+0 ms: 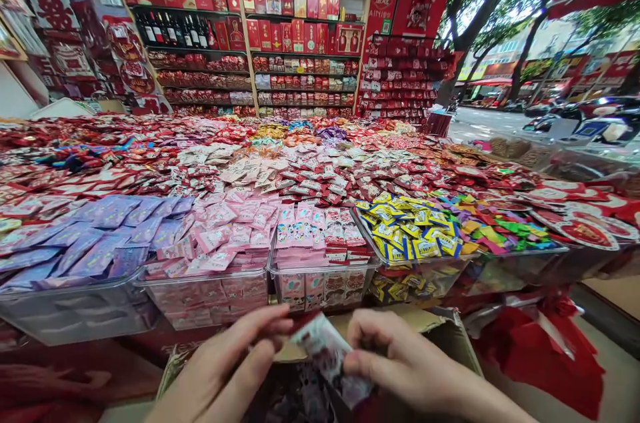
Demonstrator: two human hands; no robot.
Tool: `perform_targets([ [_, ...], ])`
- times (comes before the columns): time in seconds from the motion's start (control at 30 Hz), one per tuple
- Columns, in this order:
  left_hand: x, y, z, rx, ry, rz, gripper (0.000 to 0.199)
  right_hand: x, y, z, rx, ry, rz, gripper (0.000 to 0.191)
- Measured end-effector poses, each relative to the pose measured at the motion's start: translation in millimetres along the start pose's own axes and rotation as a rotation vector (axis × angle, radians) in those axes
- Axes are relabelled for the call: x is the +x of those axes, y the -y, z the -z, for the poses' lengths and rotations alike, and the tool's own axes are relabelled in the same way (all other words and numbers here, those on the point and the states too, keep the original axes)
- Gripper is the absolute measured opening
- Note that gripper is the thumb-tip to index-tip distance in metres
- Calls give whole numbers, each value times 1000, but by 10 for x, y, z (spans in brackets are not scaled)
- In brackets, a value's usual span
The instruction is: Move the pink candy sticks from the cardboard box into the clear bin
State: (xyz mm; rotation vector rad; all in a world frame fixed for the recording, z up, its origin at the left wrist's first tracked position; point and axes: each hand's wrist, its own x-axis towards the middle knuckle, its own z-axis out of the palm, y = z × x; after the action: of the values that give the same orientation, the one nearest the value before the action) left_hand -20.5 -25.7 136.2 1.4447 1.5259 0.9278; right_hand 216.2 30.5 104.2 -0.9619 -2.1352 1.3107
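Note:
Between thumb and fingers, my right hand [395, 356] pinches a small printed candy packet [327, 349], pale with dark red marks and a little blurred. My left hand [235, 363] is at the packet's left with fingers apart from the thumb; I see nothing in it. Both hands are over an open cardboard box [450, 336], where more small wrapped packets [305, 393] lie in shadow. Just beyond the hands, a clear plastic bin [320, 286] holds upright rows of pink and red-and-white packets [320, 233].
Neighbouring bins hold purple packets [100, 236], pink packets [225, 229], yellow-and-blue packets [415, 229] and multicoloured pieces [500, 226]. Heaps of wrapped sweets [310, 169] spread behind. Shelves [245, 29] of boxes and bottles stand at the back. A red bag [545, 356] hangs lower right.

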Motion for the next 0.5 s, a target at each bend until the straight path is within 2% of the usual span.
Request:
perform_targets([
  [0.07, 244, -127, -98, -8, 109, -32, 35, 136, 73, -2, 119, -49, 20, 21],
  [0.17, 524, -236, -217, -91, 241, -74, 25, 311, -29, -100, 375, -87, 8, 27],
  [0.3, 658, -207, -262, -202, 166, -10, 27, 379, -174, -173, 609, -93, -72, 36],
  [0.5, 737, -73, -269, -269, 134, 46, 30, 332, -232, -192, 603, -109, -136, 37],
])
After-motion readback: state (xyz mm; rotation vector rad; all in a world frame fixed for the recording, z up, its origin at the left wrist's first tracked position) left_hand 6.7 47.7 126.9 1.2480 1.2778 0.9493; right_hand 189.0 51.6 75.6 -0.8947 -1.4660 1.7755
